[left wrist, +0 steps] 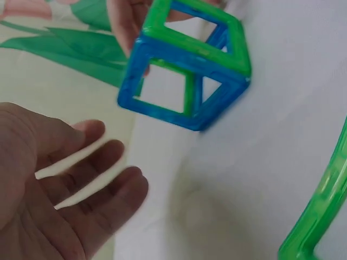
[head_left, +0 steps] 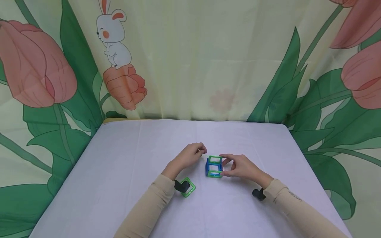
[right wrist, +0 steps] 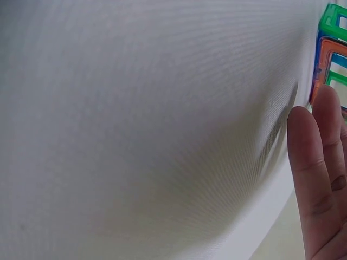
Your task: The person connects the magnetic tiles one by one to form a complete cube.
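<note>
A hollow cube of magnetic tiles (head_left: 214,163), with blue and green square frames, stands on the table. An orange tile (right wrist: 324,49) forms the side of it seen in the right wrist view. My right hand (head_left: 242,166) holds the cube from the right, index finger at the far corner and thumb at the near one. To the left of the cube is my left hand (head_left: 189,155), fingers loosely bent with nothing in them. In the left wrist view a gap separates its fingertips from the cube. A loose green square tile (head_left: 191,182) lies below the left wrist, partly hidden by the wrist camera.
A white cloth (head_left: 125,172) covers the table. Black wrist cameras (head_left: 258,194) are strapped at both cuffs. Behind the table's far edge hangs a curtain (head_left: 190,66) printed with tulips, a rabbit and a carrot.
</note>
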A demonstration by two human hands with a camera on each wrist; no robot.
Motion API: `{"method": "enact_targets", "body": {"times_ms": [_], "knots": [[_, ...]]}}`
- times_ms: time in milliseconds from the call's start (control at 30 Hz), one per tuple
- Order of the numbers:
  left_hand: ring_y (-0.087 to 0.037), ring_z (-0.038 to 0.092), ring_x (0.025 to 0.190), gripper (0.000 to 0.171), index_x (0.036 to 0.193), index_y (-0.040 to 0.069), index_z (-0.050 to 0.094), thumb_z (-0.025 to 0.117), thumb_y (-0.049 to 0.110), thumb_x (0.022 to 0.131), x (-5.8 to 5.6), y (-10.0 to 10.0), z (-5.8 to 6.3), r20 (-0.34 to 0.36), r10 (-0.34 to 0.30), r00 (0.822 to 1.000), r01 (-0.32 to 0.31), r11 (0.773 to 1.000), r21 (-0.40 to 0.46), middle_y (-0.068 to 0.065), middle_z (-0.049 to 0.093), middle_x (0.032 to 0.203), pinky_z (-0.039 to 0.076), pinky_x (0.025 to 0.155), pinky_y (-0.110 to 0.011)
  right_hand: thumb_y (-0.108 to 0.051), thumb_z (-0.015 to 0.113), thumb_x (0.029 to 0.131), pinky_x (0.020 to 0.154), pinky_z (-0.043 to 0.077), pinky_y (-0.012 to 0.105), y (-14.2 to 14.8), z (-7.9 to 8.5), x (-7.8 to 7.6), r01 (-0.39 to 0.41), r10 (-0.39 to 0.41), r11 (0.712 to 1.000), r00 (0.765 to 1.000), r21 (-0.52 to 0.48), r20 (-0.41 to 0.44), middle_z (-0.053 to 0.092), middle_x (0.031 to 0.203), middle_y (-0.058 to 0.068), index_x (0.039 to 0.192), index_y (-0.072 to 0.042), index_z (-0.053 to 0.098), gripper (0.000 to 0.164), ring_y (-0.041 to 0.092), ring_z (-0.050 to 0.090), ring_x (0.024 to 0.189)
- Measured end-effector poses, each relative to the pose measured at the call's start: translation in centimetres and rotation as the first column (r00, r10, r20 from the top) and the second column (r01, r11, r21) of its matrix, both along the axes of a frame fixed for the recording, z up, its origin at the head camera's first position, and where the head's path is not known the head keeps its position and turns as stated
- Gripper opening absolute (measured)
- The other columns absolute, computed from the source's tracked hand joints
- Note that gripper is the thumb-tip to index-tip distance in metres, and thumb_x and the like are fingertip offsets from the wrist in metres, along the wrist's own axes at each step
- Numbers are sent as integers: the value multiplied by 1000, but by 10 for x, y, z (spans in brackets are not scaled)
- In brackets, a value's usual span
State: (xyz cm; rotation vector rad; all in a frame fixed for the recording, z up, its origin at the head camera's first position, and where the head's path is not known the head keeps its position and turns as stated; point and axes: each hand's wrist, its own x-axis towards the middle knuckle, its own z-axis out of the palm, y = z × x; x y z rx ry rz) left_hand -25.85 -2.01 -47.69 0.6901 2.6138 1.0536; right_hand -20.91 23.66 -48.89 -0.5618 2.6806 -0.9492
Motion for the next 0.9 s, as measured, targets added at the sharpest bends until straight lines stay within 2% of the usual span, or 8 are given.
{"method": "enact_targets", "body": {"times_ms": [100, 200, 367, 467, 600, 700, 800, 900], "knots": [[-10, 56, 87, 15, 103, 17, 63, 51, 24, 98, 6, -10, 8, -6, 38, 999, -39, 994, -106, 5, 63, 98, 47, 76, -27, -52, 78, 71, 57, 49, 25, 0, 0, 0, -3, 3, 1000, 1000, 0, -2, 67, 104, -5, 135, -24, 52, 75, 11, 60, 64], [-12, 56, 80, 20, 103, 15, 63, 55, 32, 96, 18, -21, 18, 20, 74, 997, -67, 973, -222, 3, 62, 92, 48, 70, -28, -52, 78, 71, 57, 49, 25, -1, 0, -1, -11, 11, 1000, 1000, -2, -9, 67, 104, -5, 135, -23, 53, 75, 11, 60, 64], [-16, 55, 72, 39, 102, 10, 62, 70, 44, 83, 48, -30, 35, 129, 141, 982, -79, 913, -401, -2, 63, 87, 48, 64, -34, -53, 78, 71, 58, 49, 24, -1, 0, -1, -9, 9, 1000, 1000, 1, -6, 67, 105, -5, 135, -21, 53, 76, 11, 59, 65], [-18, 54, 71, 57, 107, 6, 61, 80, 47, 71, 69, -30, 38, 137, 159, 978, -75, 874, -481, -5, 63, 88, 48, 64, -35, -53, 78, 71, 57, 49, 24, 0, -1, -1, -9, 9, 1000, 1000, -2, 5, 67, 105, -4, 135, -20, 53, 77, 12, 59, 65], [-21, 51, 70, 72, 110, 3, 59, 86, 48, 60, 94, -31, 30, 43, 176, 984, -124, 830, -544, -7, 56, 86, 46, 61, -35, -54, 77, 71, 57, 49, 24, 1, -3, -2, -14, 14, 1000, 1000, -13, 4, 67, 105, -5, 136, -20, 53, 77, 12, 59, 65], [-22, 47, 72, 75, 110, 2, 58, 88, 44, 56, 106, -31, 18, -40, 195, 980, -184, 812, -554, -8, 50, 85, 42, 56, -34, -56, 77, 71, 57, 49, 25, 3, -5, -3, -13, 13, 1000, 1000, -18, 0, 66, 104, -6, 136, -21, 53, 77, 10, 60, 65], [-22, 44, 73, 74, 111, 1, 56, 89, 38, 55, 112, -30, 9, -105, 180, 978, -208, 809, -550, -9, 49, 85, 40, 54, -33, -56, 77, 70, 57, 49, 24, 4, -6, -3, -13, 13, 1000, 1000, -20, 3, 66, 103, -7, 135, -20, 54, 77, 9, 60, 65], [-20, 43, 73, 70, 111, 0, 57, 87, 31, 57, 112, -29, 4, -135, 153, 979, -203, 811, -549, -8, 50, 85, 40, 53, -32, -56, 77, 71, 58, 49, 24, 4, -6, -3, -17, 17, 1000, 1000, -25, 5, 66, 103, -6, 135, -19, 54, 77, 10, 60, 64]]}}
